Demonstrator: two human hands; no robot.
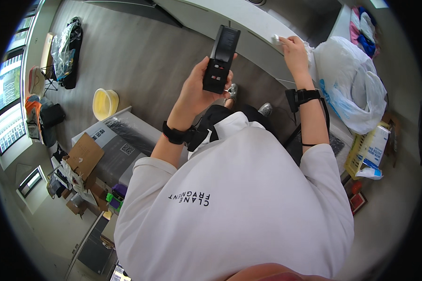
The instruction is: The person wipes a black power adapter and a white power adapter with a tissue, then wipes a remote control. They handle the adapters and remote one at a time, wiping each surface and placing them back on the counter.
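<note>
My left hand [200,84] grips a black elongated case [221,58] from beneath. Its upper part is a smooth, glossy cover, and small red and silvery pieces show in its lower part. Over the edge of the white counter [256,28], my right hand [294,52] pinches a small crumpled white piece, perhaps tissue [276,39]. More white crumpled material lies beside that hand, next to a full white plastic bag [350,82]. Both wrists wear black straps.
A sink basin [304,15] is set beyond the counter. Behind the plastic bag, coloured cloths [364,33] are heaped. A yellow basket [355,154] with packets is at the right. A yellow tub [105,103] and a cardboard piece [84,154] are at the left.
</note>
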